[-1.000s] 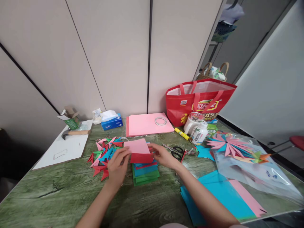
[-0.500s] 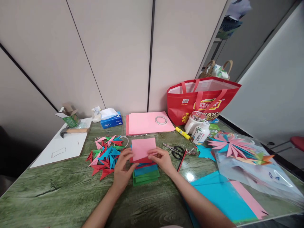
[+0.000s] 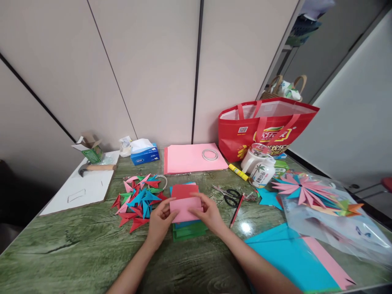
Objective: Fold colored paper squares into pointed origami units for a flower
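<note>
A piece of pink paper [image 3: 185,209] is held up between my two hands, just above a pile of coloured paper. My left hand [image 3: 159,222] pinches its left edge with thumb and fingers. At the opposite edge my right hand [image 3: 210,213] grips it the same way. Behind the pink piece lies a red paper square [image 3: 183,190], with blue and pink edges showing around it. Green folded papers [image 3: 190,232] stick out at the near side of the pile. Folded paper pieces [image 3: 142,200] in red, blue, pink and green are heaped left of my left hand.
Scissors [image 3: 228,195] and a red pencil [image 3: 237,210] lie right of my right hand. Behind are pink sheets [image 3: 186,159], a glue stick [image 3: 238,172], a white bottle [image 3: 262,172], a red bag [image 3: 232,141] and a tissue box [image 3: 144,155]. A hammer [image 3: 98,167] rests on a white board [image 3: 61,200].
The pink paper has come down toward me and now appears as a shorter strip between both hands. The red square behind it has come into sight. The camera has shifted slightly.
</note>
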Demonstrator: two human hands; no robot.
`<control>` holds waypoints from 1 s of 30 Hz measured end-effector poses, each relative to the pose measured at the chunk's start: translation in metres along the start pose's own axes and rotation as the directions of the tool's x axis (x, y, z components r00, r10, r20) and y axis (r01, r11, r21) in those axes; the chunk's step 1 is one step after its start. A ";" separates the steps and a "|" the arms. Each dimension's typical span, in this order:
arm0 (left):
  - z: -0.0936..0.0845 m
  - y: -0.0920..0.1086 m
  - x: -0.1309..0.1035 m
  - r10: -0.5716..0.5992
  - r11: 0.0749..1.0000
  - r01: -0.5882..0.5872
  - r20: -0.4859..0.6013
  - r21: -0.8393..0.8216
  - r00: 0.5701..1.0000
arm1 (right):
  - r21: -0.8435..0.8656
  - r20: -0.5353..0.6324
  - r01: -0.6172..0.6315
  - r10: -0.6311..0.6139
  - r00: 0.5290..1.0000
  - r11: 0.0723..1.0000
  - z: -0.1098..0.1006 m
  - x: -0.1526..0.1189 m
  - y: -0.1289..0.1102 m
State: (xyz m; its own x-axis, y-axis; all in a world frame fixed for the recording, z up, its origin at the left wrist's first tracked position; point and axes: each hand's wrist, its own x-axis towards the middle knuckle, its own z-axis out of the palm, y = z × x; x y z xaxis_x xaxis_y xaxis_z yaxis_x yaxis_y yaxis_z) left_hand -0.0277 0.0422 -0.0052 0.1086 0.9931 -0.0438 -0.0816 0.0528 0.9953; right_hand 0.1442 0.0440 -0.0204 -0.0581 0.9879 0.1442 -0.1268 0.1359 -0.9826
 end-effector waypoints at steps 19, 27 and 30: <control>0.009 0.004 -0.005 -0.056 0.993 0.057 0.018 -0.103 0.998 | -0.080 -0.066 -0.051 0.046 0.997 0.996 0.001 -0.003 0.002; 0.007 -0.001 -0.007 -0.032 0.999 0.032 -0.018 -0.028 0.999 | -0.106 -0.077 -0.055 0.047 0.996 0.993 0.001 -0.004 0.003; 0.004 -0.002 -0.006 0.010 0.999 -0.008 -0.048 0.041 0.999 | -0.105 -0.071 -0.056 0.048 0.996 0.993 0.000 -0.004 0.005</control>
State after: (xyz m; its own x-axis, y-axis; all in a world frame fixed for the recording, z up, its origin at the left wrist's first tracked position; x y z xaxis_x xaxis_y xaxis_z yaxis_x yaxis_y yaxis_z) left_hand -0.0240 0.0359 -0.0064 0.0600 0.9975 -0.0380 -0.0415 0.0406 0.9983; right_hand 0.1435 0.0406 -0.0253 0.0062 0.9961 0.0877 -0.0188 0.0878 -0.9960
